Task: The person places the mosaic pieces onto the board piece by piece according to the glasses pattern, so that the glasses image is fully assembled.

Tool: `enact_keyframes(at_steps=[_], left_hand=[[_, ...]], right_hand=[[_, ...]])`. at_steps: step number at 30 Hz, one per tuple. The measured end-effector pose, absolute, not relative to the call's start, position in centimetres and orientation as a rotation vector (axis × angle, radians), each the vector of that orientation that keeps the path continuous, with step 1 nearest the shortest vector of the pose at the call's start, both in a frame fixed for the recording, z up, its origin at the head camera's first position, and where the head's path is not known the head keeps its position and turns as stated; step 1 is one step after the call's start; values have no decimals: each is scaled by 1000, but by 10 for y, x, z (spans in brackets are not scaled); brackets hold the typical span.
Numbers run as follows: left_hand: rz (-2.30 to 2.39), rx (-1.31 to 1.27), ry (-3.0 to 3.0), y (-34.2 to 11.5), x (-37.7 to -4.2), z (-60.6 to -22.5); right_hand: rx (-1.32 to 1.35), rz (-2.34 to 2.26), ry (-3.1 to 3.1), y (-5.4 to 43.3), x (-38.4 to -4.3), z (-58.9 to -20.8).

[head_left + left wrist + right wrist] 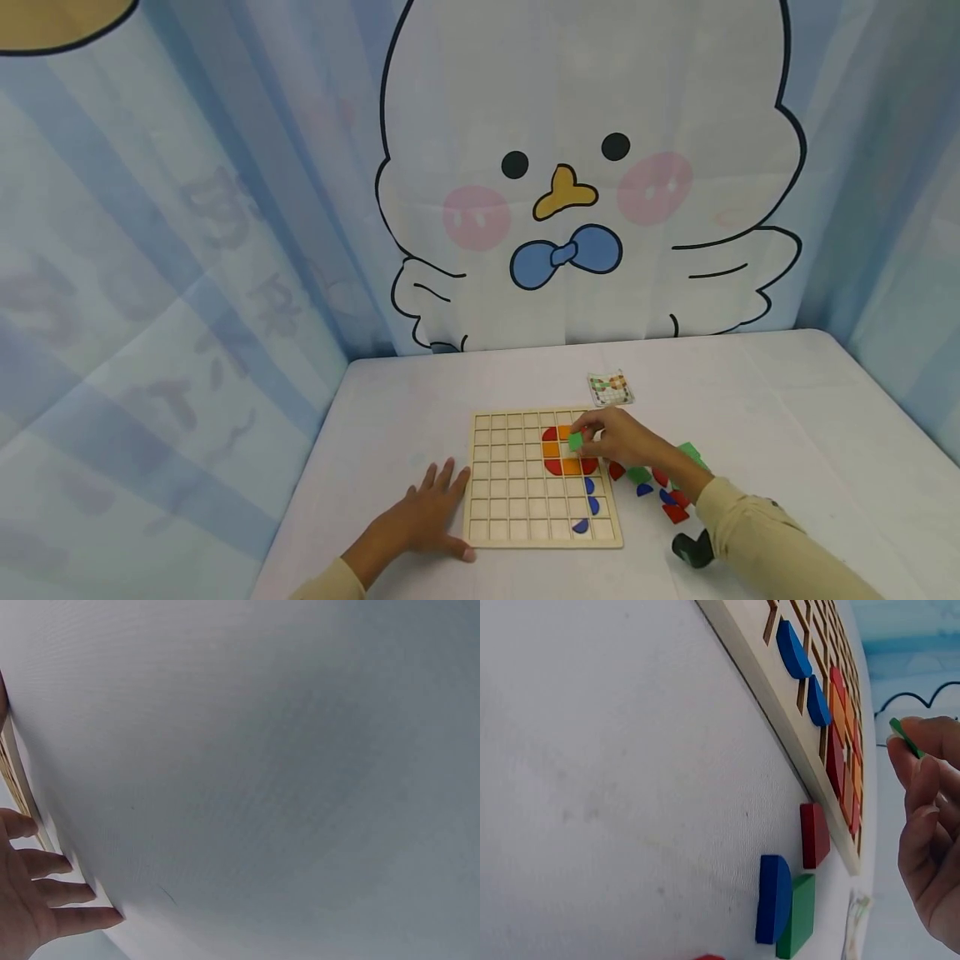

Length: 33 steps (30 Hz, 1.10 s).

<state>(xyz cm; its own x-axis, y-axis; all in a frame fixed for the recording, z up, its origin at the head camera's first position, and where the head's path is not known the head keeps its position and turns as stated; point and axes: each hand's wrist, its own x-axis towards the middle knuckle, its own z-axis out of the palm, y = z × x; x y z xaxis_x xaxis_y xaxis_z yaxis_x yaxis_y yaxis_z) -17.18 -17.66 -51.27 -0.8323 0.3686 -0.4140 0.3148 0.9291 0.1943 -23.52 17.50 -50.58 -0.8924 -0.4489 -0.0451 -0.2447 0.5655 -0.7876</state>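
Observation:
My right hand [621,437] pinches a green square tile [575,442] between thumb and fingers, over the upper right part of a wooden grid board [498,500]. In the right wrist view the tile [906,738] shows edge-on at the fingertips. Red rounded pieces [552,467] and orange squares [551,450] form a cluster of cells beneath it. Blue half-round pieces [581,526] lie lower on the board's right side. My left hand [426,518] rests on the table with fingers spread, its fingertips and thumb along the board's left edge.
Loose red [675,513], green [639,475] and blue pieces [645,490] lie right of the board, partly under the right forearm. A small patterned card [611,388] lies behind the board. A black object [693,550] sits near the right sleeve. A printed curtain [570,308] hangs behind the table.

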Motion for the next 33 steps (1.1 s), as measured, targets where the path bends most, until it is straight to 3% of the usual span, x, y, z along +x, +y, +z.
enact_keyframes(at_steps=[10,33], left_hand=[[187,512,2626,-179,-171,-510],[145,511,2637,-177,-170,-509]], right_hand=[[-670,-1273,2528,151,-241,-515],[-597,-1221,2588,120,-245,-519]])
